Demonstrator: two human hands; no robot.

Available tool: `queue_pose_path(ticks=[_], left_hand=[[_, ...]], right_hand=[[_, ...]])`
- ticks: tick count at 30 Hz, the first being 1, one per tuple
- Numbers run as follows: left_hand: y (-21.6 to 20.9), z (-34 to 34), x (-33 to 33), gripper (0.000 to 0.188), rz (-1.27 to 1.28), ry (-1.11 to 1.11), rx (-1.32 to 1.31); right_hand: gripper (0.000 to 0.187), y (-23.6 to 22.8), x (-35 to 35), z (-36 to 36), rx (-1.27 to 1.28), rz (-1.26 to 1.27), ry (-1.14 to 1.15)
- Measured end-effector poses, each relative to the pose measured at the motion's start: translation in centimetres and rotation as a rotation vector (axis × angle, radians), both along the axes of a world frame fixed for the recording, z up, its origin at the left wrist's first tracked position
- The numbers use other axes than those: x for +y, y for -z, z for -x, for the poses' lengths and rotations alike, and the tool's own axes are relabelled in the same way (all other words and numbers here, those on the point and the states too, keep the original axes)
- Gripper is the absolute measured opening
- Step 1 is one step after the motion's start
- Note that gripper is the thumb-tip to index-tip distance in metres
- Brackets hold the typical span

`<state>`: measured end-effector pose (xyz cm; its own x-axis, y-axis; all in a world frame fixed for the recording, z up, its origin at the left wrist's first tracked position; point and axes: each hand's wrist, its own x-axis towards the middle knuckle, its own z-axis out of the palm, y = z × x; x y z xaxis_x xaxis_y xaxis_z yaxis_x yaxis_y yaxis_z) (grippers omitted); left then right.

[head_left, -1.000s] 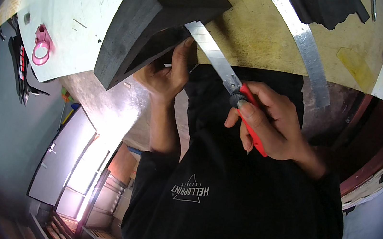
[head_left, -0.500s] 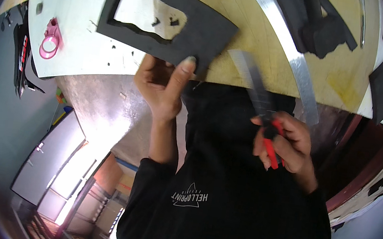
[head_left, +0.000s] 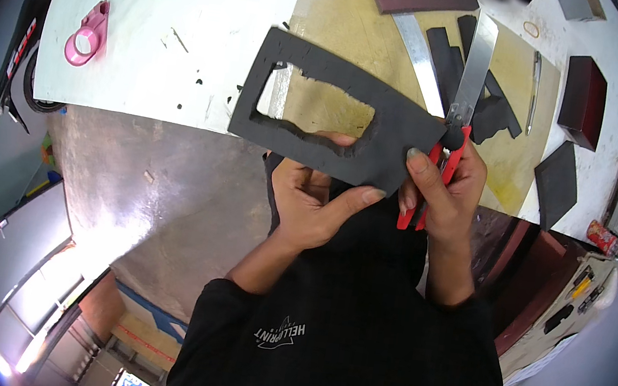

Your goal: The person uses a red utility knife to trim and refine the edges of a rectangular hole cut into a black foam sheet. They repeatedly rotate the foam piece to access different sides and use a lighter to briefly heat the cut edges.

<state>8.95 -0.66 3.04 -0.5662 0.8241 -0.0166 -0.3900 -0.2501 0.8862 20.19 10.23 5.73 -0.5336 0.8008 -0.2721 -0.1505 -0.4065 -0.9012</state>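
Observation:
A dark grey foam piece (head_left: 403, 131) with an irregular cut-out window is tilted above the table's near edge. My left hand (head_left: 311, 209) grips its lower edge, the thumb on the face and a fingertip visible through the window. My right hand (head_left: 454, 189) is closed round the red-and-black handle of a utility knife (head_left: 475, 66), whose long wide metal blade points up and away. The right thumb also presses on the foam's right corner. Some of the right fingers are hidden behind the handle and foam.
Beyond the foam lie a metal ruler (head_left: 422, 63), dark foam offcuts (head_left: 493, 127), a maroon frame-like piece (head_left: 420, 3) and a pen (head_left: 533, 94). A maroon block (head_left: 582, 102) and dark slab (head_left: 556, 185) sit right. A pink tape dispenser (head_left: 87, 39) lies left.
The foam has moved right and toward me. The knife has swung upright and my right hand has risen to meet the foam's right corner. The view has shifted to the right.

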Motion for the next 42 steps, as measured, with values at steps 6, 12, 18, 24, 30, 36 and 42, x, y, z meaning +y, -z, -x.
queue_pose_path(ticks=[6, 12, 18, 24, 30, 36, 42], left_hand=[[1.6, 1.7, -1.0, 0.056, -0.132, 0.096, 0.051], [2.0, 2.0, -1.3, 0.046, -0.221, 0.138, 0.018], [1.7, 2.8, -1.5, 0.041, -0.249, 0.204, 0.091], [0.8, 3.0, -1.9, 0.045, -0.211, 0.335, 0.058], [1.4, 2.6, -2.3, 0.042, -0.183, 0.318, 0.178], [1.1, 1.2, -3.2, 0.04, -0.065, 0.149, 0.23], [-1.1, 2.6, -3.0, 0.039, 0.133, 0.259, 0.654]], right_hand=[[0.022, -0.9, -0.2, 0.0, -0.011, 0.007, -0.074], [0.02, -1.3, -0.4, 0.1, -0.03, -0.012, -0.112], [0.026, -1.3, -0.7, 0.3, -0.019, -0.034, -0.139], [0.034, -0.9, -0.7, 0.0, -0.07, -0.073, -0.187], [0.04, 0.2, -0.6, -0.6, -0.009, -0.107, -0.184], [0.041, 0.1, -0.7, -0.9, 0.083, -0.077, -0.18], [0.042, 0.5, -0.6, -1.2, 0.134, -0.027, -0.14]])
